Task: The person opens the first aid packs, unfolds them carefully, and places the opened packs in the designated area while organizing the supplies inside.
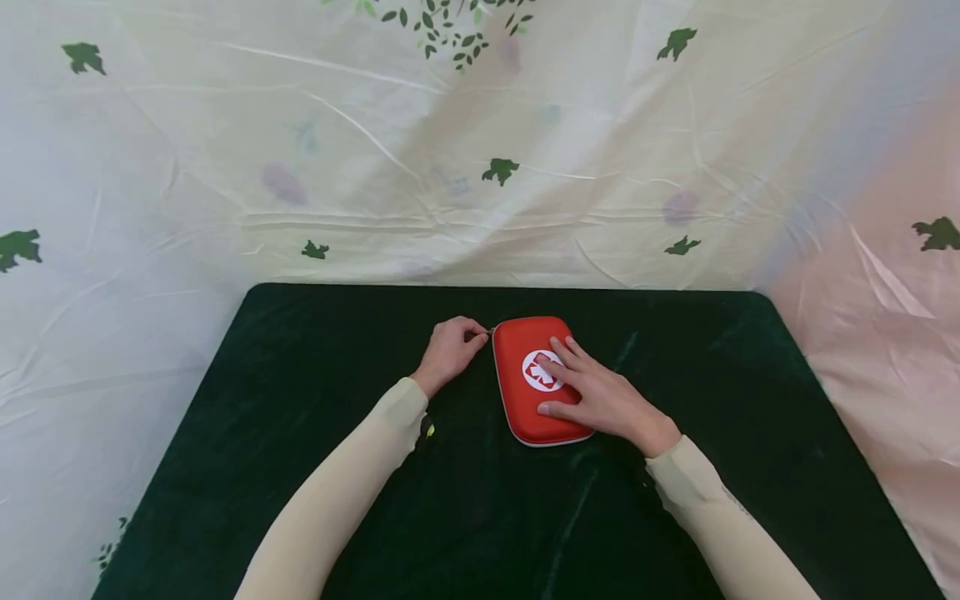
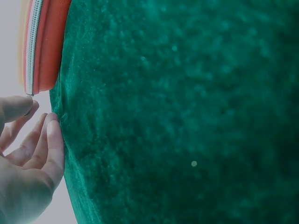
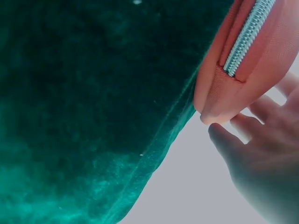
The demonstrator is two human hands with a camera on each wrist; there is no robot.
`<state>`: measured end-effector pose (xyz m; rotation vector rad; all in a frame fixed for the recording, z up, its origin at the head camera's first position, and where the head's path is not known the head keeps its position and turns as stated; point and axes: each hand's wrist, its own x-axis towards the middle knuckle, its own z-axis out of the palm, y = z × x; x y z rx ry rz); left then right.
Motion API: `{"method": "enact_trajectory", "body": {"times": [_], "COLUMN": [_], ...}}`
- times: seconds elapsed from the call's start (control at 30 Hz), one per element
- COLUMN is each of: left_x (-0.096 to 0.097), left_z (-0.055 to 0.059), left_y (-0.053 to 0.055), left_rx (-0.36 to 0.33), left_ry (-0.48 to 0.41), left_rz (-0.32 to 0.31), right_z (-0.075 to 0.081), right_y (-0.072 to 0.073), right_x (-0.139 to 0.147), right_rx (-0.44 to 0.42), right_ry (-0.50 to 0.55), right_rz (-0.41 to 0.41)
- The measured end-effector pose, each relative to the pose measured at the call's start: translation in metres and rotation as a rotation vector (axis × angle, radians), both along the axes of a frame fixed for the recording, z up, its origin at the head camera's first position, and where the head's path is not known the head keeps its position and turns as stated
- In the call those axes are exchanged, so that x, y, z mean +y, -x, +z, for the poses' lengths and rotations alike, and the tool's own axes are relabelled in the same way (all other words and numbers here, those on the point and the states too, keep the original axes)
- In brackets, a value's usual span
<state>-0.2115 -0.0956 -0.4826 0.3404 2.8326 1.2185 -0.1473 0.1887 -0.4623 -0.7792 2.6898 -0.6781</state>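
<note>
A red zippered case [image 1: 522, 407] lies on the dark green table, its white round emblem [image 1: 531, 377] with a red cross-like mark facing up. At the case's far left corner, my left hand [image 1: 448, 348] pinches a small zipper pull [image 1: 491, 332] between thumb and forefinger. Seen from the left wrist, the closed zipper teeth [image 2: 32, 51] run along the case's side down to those fingertips. My right hand [image 1: 600, 395] rests on top of the case with its fingers spread, partly covering the emblem. One end of the zipper [image 3: 247, 39] shows in the right wrist view.
Dark green velvety cloth covers the table [image 1: 315, 367], which has rounded far corners. Behind and on both sides hangs pale fabric [image 1: 420, 225] with green leaf and bird-like prints.
</note>
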Motion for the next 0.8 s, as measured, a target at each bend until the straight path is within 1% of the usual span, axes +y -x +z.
{"method": "enact_trajectory", "body": {"times": [0.1, 0.4, 0.6, 0.8], "left_x": [-0.001, -0.005, -0.007, -0.008], "left_z": [0.000, 0.002, 0.003, 0.006], "left_y": [-0.001, -0.005, -0.007, -0.011], "left_rx": [0.008, -0.024, -0.028, -0.023], "left_ry": [0.016, 0.038, 0.056, 0.074], "left_rz": [-0.007, -0.035, -0.041, -0.066], "right_z": [0.000, 0.000, 0.000, 0.002], "right_y": [0.000, 0.000, 0.001, 0.001], "right_x": [0.000, 0.002, 0.001, 0.002], "right_rx": [-0.006, -0.011, -0.021, -0.032], "right_ry": [0.003, 0.008, 0.017, 0.023], "right_rz": [0.003, 0.004, 0.007, 0.006]}}
